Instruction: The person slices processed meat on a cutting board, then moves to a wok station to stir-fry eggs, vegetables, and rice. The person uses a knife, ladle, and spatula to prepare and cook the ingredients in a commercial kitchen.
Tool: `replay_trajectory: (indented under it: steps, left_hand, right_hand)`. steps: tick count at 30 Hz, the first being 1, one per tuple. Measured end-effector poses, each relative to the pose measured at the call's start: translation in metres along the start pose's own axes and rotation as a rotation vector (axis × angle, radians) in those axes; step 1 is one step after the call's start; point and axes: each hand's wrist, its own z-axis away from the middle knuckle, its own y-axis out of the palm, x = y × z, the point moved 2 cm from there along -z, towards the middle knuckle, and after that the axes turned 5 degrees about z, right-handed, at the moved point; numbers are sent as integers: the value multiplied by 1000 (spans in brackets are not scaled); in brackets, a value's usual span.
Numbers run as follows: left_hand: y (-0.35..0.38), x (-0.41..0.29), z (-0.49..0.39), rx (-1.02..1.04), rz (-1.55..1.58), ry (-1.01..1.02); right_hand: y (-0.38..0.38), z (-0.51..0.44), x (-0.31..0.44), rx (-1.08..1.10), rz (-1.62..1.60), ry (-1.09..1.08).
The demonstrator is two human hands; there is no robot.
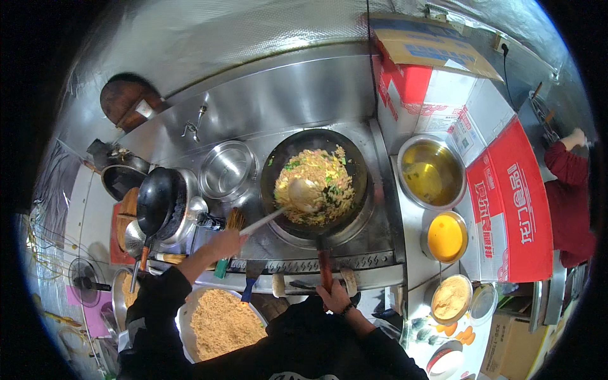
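A black wok (268, 164) sits on the steel stove and holds fried rice (313, 185) with egg and green pieces. My left hand (224, 247) is closed around the handle of a ladle (266, 221), whose bowl rests in the rice. My right hand (335, 298) grips the wok's wooden handle (324, 266) near its end, at the stove's front edge. Below my left forearm stands a large basin of cooked rice (225, 323). A bamboo brush (235, 220) lies just beyond my left hand, and a blue-handled scraper (251, 280) leans at the stove edge.
A steel pot (227, 170) stands left of the wok, beside a second black wok (154, 199). On the right are a bowl of oil (431, 173), a container of orange-yellow liquid (445, 237), a tub of tan powder (451, 298) and cardboard boxes (513, 204). Another person (570, 204) stands far right.
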Motion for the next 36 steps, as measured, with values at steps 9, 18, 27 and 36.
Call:
replay_trajectory:
  steps: [9, 18, 27, 36]
  left_hand:
    - [64, -19, -36, 133, 285, -109]
    - [18, -48, -52, -4, 494, -234]
    - [-8, 10, -41, -140, -14, 89]
    - [8, -8, -6, 6, -3, 125]
  right_hand:
    - [-6, 7, 15, -101, 64, -70]
    - [5, -4, -6, -87, 19, -87]
    - [3, 0, 1, -21, -81, -48]
    - [-5, 5, 9, 25, 6, 17]
